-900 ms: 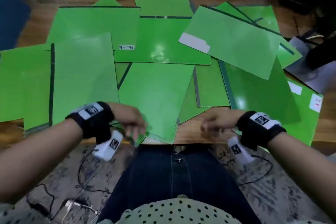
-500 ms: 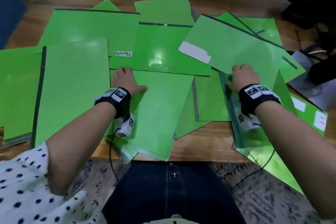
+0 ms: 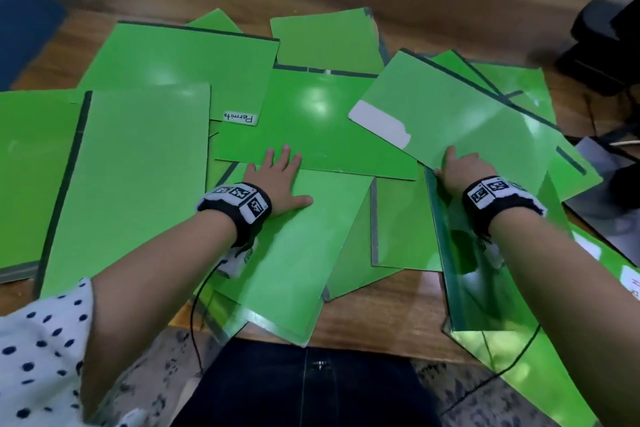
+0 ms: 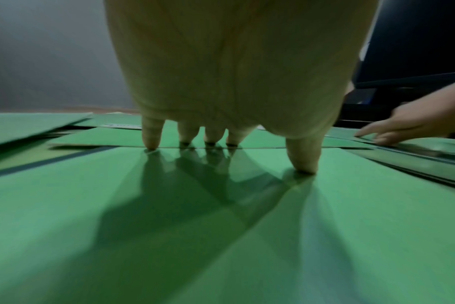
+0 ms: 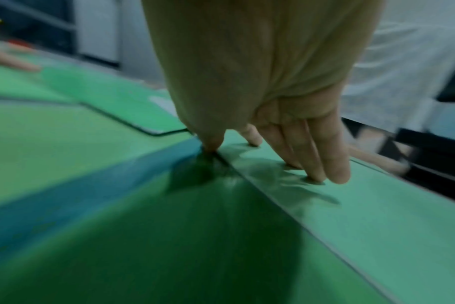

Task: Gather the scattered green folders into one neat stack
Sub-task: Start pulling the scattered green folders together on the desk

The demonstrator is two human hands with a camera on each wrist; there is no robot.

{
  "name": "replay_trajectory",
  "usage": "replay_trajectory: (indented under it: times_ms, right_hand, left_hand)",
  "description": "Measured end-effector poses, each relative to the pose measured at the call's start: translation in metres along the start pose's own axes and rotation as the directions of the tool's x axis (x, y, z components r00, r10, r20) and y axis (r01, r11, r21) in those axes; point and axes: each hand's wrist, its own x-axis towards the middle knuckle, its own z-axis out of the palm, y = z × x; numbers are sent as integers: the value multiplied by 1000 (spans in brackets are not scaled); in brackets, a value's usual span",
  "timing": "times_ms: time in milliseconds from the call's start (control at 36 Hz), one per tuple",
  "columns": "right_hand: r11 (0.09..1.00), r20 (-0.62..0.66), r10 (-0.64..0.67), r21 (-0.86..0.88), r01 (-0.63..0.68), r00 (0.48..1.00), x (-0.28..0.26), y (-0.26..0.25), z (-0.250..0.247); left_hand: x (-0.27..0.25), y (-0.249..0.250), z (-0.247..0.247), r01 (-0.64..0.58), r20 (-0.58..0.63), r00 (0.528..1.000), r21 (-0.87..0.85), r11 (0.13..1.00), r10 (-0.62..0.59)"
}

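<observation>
Several green folders lie scattered and overlapping on the wooden table [image 3: 381, 305]. My left hand [image 3: 277, 180] lies flat on the near-centre folder [image 3: 298, 253], its straight fingertips [image 4: 151, 144] touching the near edge of the glossy centre folder [image 3: 311, 121]. My right hand [image 3: 460, 170] rests on the tilted folder with a white label patch [image 3: 467, 121]. In the right wrist view its fingers [image 5: 312, 160] lie on top of that folder, and the thumb tip sits at its near edge, on a dark-spined folder [image 3: 485, 288].
A folder labelled "Permits" [image 3: 180, 62] and a big pale one [image 3: 138, 166] fill the left side. One glossy folder [image 3: 536, 367] hangs over the table's near right edge. Black equipment [image 3: 606, 45] and cables stand at the far right.
Both hands went from the table's near edge forward onto the folders. The left hand's fingers have reached the centre folder's edge; the right hand stays at the white-labelled folder.
</observation>
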Motion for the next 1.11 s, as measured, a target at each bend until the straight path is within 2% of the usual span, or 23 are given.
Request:
replay_trajectory:
  times_ms: [83,194,361,444,472,500,528,583,639,667,694,722,750,778,806,833,861,917,972,1000,1056,1111]
  right_hand:
    - [989,5,-93,-119,93,996,-5,-6,5]
    - [929,-19,-207,-317,190,978,-15,-13,4]
    - [940,-93,-251,-261,220,963,-36,-17,-33]
    - [920,-194,-330,-284,269,924,-54,-21,-49]
    - [903,-209,-373,-307,302,904,-62,-24,-51]
    - [879,-203,-421,-333,342,884,-71,-26,-50]
    - [850,-188,-473,-353,390,861,-79,-29,-47]
    - [798,-148,-555,-374,473,819,-93,-31,-38]
    - [774,-135,-593,-367,516,794,-102,-32,-28]
    - [770,-133,-603,-355,530,787,-107,-33,-24]
    - [773,-131,-607,-328,543,784,-112,-33,-20]
    - [769,-134,-618,-311,559,775,-116,-34,-16]
    - [753,-139,-639,-314,578,757,-121,-35,-12]
    - [727,-124,-663,-342,596,738,-125,-36,-8]
    - [701,-123,-682,-392,596,721,-126,-36,-4]
    - [685,-149,-698,-424,592,701,-124,-35,2]
    - [677,-182,-711,-436,593,679,-122,-33,6]
    - [680,-234,-716,-443,584,657,-122,-31,8]
    - [676,-245,-724,-437,593,645,-125,-31,5]
    - [682,-226,-718,-420,599,659,-128,-32,2]
    - [697,-192,-700,-393,600,687,-131,-37,-4]
    - [722,-159,-671,-363,589,724,-131,-43,-3]
  left_hand:
    - [-15,13,10,-6,11,1000,60,998,5]
    - [-40,39,24,-34,20,999,113,993,32]
    - [-69,63,34,-183,53,982,78,980,179]
    - [-79,66,30,-281,99,956,43,959,276]
    - [-83,66,26,-291,84,954,16,957,288]
    - [-86,64,21,-276,19,961,-26,961,276]
    - [-90,60,15,-235,-97,969,-101,967,225]
    - [-92,51,-1,-87,-295,955,-360,929,-25]
    - [-89,36,-15,42,-289,911,-644,764,-294]
    - [-85,27,-21,96,-216,890,-770,630,-401]
    - [-81,18,-27,129,-106,876,-889,440,-470]
    - [-75,9,-31,149,43,882,-970,192,-469]
    - [-71,3,-36,176,190,901,-982,-70,-389]
    - [-67,-2,-39,219,291,915,-940,-261,-280]
    - [-63,-6,-41,255,330,924,-908,-332,-193]
    - [-61,-7,-43,275,331,933,-908,-317,-138]
    - [-60,-7,-44,277,314,941,-930,-241,-129]
    - [-53,-5,-43,270,263,934,-963,-5,-242]
    - [-53,-2,-40,307,249,908,-942,133,-336]
    - [-55,1,-38,357,275,888,-917,176,-368]
    - [-58,3,-28,422,325,851,-891,168,-412]
    - [-60,6,-19,457,375,816,-885,93,-440]
